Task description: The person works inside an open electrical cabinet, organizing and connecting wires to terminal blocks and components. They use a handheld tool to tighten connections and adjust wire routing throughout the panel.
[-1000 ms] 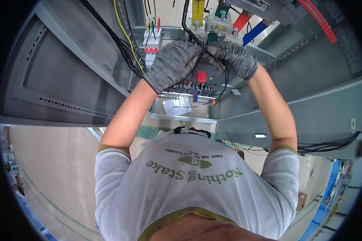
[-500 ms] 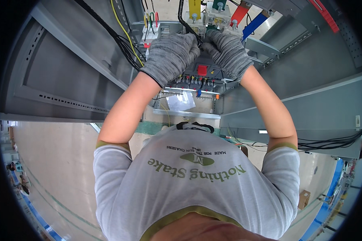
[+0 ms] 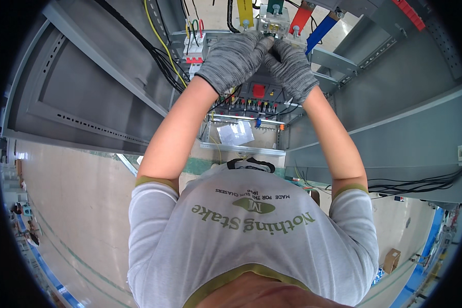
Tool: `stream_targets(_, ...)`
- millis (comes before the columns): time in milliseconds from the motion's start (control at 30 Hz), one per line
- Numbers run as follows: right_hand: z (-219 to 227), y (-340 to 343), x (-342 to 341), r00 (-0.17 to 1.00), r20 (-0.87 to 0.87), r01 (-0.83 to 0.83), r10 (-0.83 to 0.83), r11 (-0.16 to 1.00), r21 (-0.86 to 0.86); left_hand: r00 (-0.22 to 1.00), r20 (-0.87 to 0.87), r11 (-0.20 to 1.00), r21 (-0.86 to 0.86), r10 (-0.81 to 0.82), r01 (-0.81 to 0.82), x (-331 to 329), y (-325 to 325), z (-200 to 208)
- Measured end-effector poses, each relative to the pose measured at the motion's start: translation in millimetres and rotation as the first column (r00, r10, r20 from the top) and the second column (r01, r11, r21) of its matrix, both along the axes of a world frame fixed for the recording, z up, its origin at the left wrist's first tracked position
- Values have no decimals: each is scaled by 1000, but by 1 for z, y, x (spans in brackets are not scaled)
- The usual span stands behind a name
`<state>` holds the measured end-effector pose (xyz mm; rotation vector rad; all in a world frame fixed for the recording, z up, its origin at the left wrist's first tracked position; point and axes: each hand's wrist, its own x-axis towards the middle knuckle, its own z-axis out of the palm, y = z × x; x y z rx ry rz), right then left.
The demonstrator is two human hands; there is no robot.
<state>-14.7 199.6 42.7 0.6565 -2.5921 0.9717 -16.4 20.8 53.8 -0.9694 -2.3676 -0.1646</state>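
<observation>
In a grey striped work glove, my left hand [image 3: 236, 60] reaches over the large dark grey circuit breaker [image 3: 264, 92], its fingers drawn together. My right hand [image 3: 292, 71], gloved alike, meets it at the fingertips, also closed. What they pinch, if anything, is hidden by the gloves. Just beyond the fingertips are a clear plastic cover [image 3: 273, 24] and bolted coloured busbars: yellow [image 3: 245, 13], green [image 3: 275, 7], red [image 3: 302, 18] and blue [image 3: 323, 33]. A thick black cable [image 3: 230, 18] runs down behind my left hand. The breaker carries a red button [image 3: 259, 91].
Left of my hands sits a small white breaker [image 3: 194, 49] with thin coloured wires. Grey cabinet panels [image 3: 95, 92] flank both sides. Black cables and a yellow wire [image 3: 161, 38] hang at the left. Below lie a terminal row [image 3: 246, 107] and a plastic-covered sheet [image 3: 235, 133].
My left hand has shifted right and up, now overlapping nearer my right fingertips. My right hand has moved slightly down. The small white breaker shows more fully, and the view has shifted a little.
</observation>
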Motion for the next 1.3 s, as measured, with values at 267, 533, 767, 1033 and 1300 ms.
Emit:
stream_targets(267, 3, 2, -9, 989, 131, -63, 75, 994, -93, 928, 323, 437, 873, -184, -217, 96, 6, -14)
stream_targets(533, 24, -15, 8, 975, 123, -186, 184, 983, 5, 769, 100, -131, 964, -632, -233, 55, 52, -86)
stream_targets(767, 29, -12, 10, 965, 24, -262, 261, 958, 112, 448, -250, -501, 592, -858, -631, 48, 39, -70)
stream_targets(1033, -18, 4, 9, 987, -105, -134, 123, 986, -98, 394, -373, -541, 526, -840, -656, 45, 43, -80)
stream_targets(1300, -61, -2, 17, 985, 144, -14, 96, 872, -489, 358, -12, -218, 813, -934, -540, 44, 32, -70)
